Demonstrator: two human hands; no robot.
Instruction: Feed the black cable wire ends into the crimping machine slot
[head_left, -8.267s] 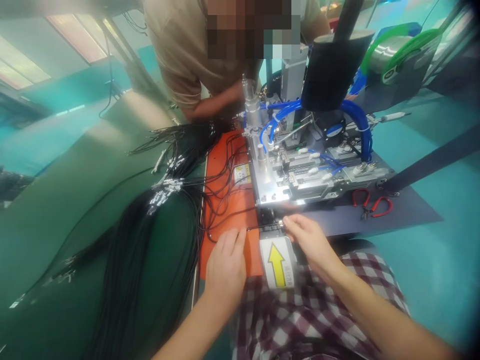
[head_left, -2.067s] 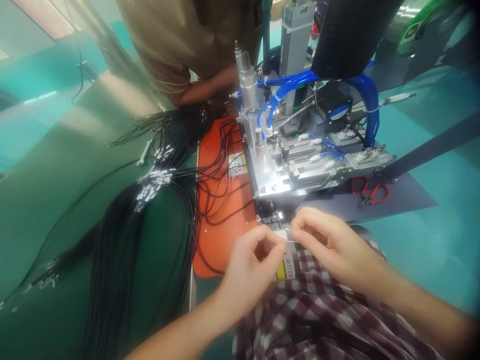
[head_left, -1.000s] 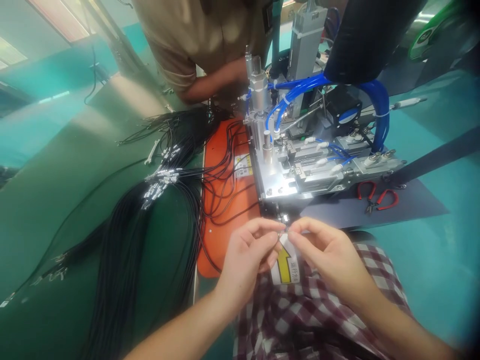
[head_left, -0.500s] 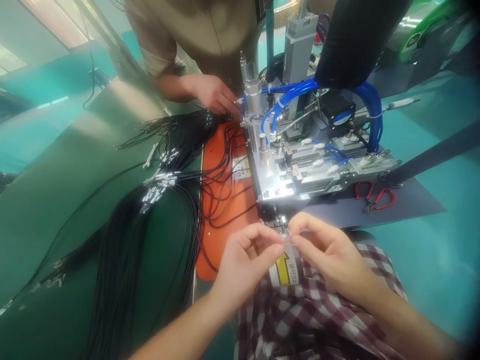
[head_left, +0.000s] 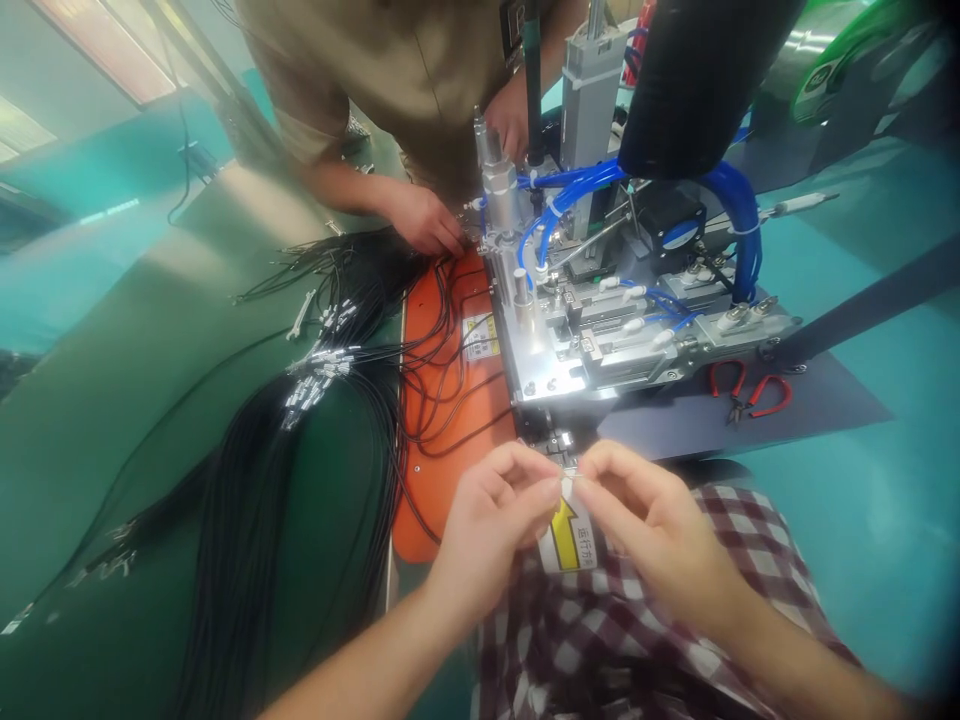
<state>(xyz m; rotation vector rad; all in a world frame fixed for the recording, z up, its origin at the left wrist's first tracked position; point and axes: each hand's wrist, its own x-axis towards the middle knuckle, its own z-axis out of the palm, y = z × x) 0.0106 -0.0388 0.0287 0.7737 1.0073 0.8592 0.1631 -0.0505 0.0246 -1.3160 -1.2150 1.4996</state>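
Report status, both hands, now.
Left hand and right hand pinched together on a small metal piece, over the yellow arrow label. Co-worker's hand on black cables at the far end, apart.

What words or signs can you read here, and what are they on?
White label: yellow arrow pointing at the machine; its red characters are too blurred.
Yellow sticker on the orange mat: too small to read.
White tag on the green reel: blurred.
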